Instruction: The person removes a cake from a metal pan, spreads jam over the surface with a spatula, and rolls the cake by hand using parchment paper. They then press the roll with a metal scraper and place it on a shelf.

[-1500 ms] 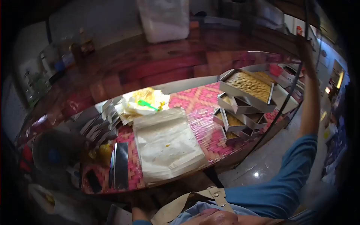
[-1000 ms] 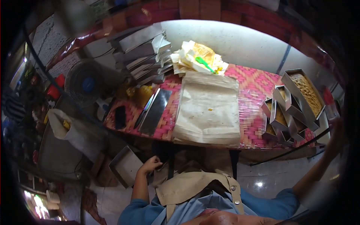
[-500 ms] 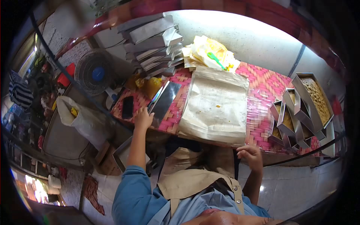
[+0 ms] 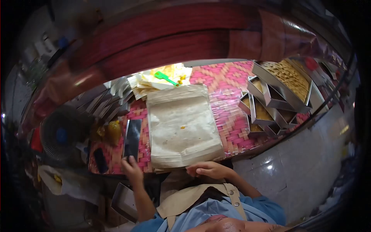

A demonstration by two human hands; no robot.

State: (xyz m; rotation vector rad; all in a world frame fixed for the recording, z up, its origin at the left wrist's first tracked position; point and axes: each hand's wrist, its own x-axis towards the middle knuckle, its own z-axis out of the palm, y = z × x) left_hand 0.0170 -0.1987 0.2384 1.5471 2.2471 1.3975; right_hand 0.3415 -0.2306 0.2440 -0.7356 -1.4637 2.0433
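My left hand [image 4: 132, 170] is at the near end of a long, narrow metal pan [image 4: 133, 137]. Its fingers close around that end, and the pan still lies over the woven-pattern table cover. My right hand [image 4: 208, 169] is just off the front edge of a stack of cream paper sheets [image 4: 181, 143]. Its fingers stretch loosely to the left, and nothing shows in them. One small orange crumb [image 4: 182, 127] sits on the top sheet. Behind the stack lie crumpled yellowish papers [image 4: 141, 83] with a green spatula [image 4: 165, 78] on them.
Metal tins [image 4: 266, 121], several holding baked cake, are piled at the right, with a larger nut-topped cake [image 4: 288, 79] above. At left are a black phone [image 4: 100, 160], a yellow-filled bag [image 4: 113, 132], stacked metal tins [image 4: 102, 102] and a fan [image 4: 61, 135].
The view has tilted and turned right. My left hand has shifted from the pan's side to its near end. My right hand has come left, in front of the paper stack.
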